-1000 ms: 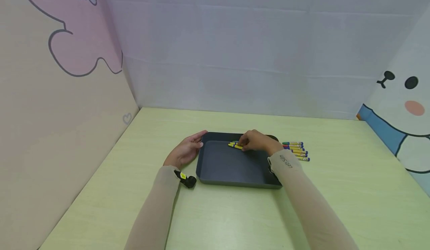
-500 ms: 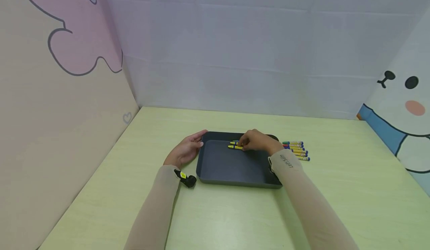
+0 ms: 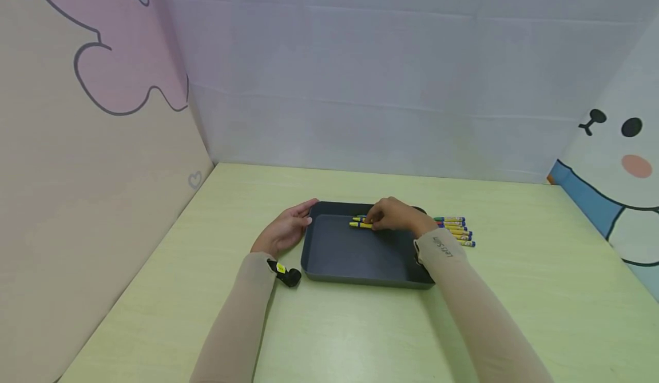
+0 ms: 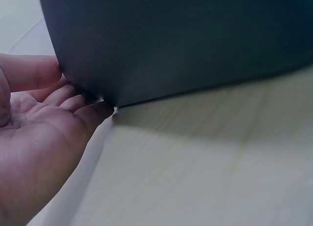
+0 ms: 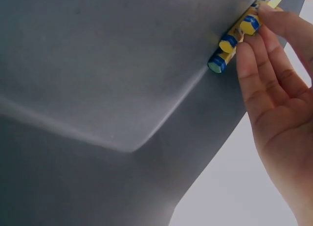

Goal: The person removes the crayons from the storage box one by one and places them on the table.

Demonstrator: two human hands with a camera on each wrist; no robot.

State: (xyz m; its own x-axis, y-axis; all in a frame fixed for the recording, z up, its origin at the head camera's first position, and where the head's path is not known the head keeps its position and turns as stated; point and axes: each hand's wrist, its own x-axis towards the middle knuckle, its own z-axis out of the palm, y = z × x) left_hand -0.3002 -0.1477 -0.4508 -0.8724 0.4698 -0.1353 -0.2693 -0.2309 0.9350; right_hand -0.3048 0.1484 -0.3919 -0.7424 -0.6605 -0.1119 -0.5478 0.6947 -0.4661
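Left hand (image 3: 282,234): fingers loosely extended, touching the left side of the dark tray (image 3: 355,257), probably to steady it.
Right hand (image 3: 393,214): thumb and fingertips pinch a yellow crayon (image 5: 249,25), apparently for neat alignment.
Tray contents: that crayon, two more crayons (image 5: 228,44) beside it, near the far edge.
Loose crayons (image 3: 455,228): on the worktop (image 3: 334,331), right of the tray.

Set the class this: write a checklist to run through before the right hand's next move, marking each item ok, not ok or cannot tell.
1. Left hand touching the tray: ok.
2. Right hand holding a crayon: ok, pinched.
3. Two other crayons alongside it in the tray: ok.
4. Held crayon resting on the tray: cannot tell.
5. Whole crayon row on the table visible: not ok, the right sleeve covers part.
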